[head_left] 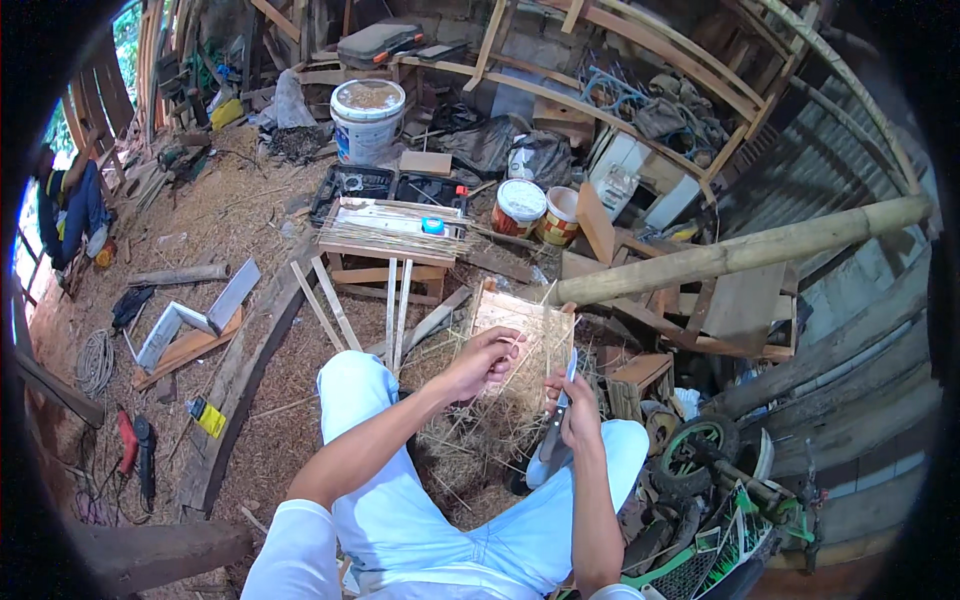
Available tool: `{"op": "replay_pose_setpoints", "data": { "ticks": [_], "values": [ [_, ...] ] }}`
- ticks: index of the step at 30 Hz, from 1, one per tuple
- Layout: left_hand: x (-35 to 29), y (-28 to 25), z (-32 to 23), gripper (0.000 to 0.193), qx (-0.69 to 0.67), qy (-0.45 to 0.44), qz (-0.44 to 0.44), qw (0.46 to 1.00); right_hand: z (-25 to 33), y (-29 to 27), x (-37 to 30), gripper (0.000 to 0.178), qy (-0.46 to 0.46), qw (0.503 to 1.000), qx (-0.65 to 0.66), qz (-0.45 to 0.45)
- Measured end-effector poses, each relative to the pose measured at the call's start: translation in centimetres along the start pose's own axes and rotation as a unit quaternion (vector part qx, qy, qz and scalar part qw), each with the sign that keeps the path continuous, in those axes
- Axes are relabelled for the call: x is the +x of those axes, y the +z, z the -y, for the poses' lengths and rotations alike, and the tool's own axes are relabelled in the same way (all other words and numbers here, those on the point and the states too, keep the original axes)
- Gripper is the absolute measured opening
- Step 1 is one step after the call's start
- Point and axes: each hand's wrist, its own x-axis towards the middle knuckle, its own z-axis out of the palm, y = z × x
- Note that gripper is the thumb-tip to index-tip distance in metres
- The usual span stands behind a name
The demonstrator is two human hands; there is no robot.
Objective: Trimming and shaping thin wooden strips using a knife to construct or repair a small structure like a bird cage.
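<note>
Between the seated person's knees, above a sawdust-strewn workshop floor (250,230), a small rectangular panel of woven straw in a thin wooden frame (520,335) stands tilted, its upper edge leaning away from the person. Loose pale straw stems (470,435) hang and spread below the panel, over the lap of the light blue trousers (400,500).

Left hand (482,362): raised in front of the panel's lower left part. The fingers (503,345) are curled almost closed and pinch one or more thin straw stems against the panel's face.

Right hand (577,408): positioned just beside the panel's lower right corner. Its fingers are wrapped closed around a knife with a narrow steel blade (562,405), the blade pointing upward alongside the panel edge. Whether the blade touches the straw cannot be told.

Surroundings: directly beyond the panel stands a low wooden desk (392,232) carrying a bundle of thin pale sticks, with four flat wooden slats (355,305) leaning against its front. A white plastic bucket with a blue label band (367,118) stands farther back. A thick pale bamboo pole (750,250) runs diagonally at the right, its near end close to the panel's top. A red-handled power tool (127,440) lies on the floor at the left, well apart from both hands. A small green-framed wheeled vehicle (720,500) sits at the lower right.
</note>
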Motion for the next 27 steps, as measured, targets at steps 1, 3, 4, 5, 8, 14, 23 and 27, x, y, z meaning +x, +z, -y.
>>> {"op": "replay_pose_setpoints", "data": {
  "ticks": [1,3,4,5,8,14,23,27],
  "values": [
    [-0.8,0.4,-0.6,0.029,0.034,-0.001,-0.024,0.999,0.7,1.0,-1.6,0.031,-0.033,0.998,-0.046,-0.002],
    [-1.5,0.0,-0.7,0.029,0.046,0.003,-0.016,0.999,1.3,1.5,-2.8,0.033,-0.069,0.992,-0.103,0.028],
    [-1.6,-0.1,-0.4,0.030,0.058,0.000,-0.010,0.998,1.5,1.5,-2.8,0.033,-0.066,0.992,-0.104,0.024],
    [-1.7,0.0,-0.3,0.024,0.105,0.017,-0.010,0.994,2.2,2.0,-3.1,0.034,-0.037,0.994,-0.089,0.045],
    [-2.0,1.0,0.3,0.016,0.173,0.018,0.007,0.985,3.9,4.1,-3.7,0.035,-0.008,0.995,-0.082,0.060],
    [-3.2,3.5,0.3,0.016,0.153,0.031,0.046,0.987,5.6,4.4,-4.0,0.031,-0.057,0.986,-0.035,0.155],
    [-9.8,3.5,1.6,0.015,0.374,0.118,-0.042,0.919,5.3,2.7,-5.0,0.027,-0.085,0.988,-0.015,0.127],
    [-14.4,5.2,1.0,0.016,0.391,0.091,-0.133,0.906,5.4,1.8,-6.3,0.028,-0.103,0.990,0.028,0.089]
  ]
}}
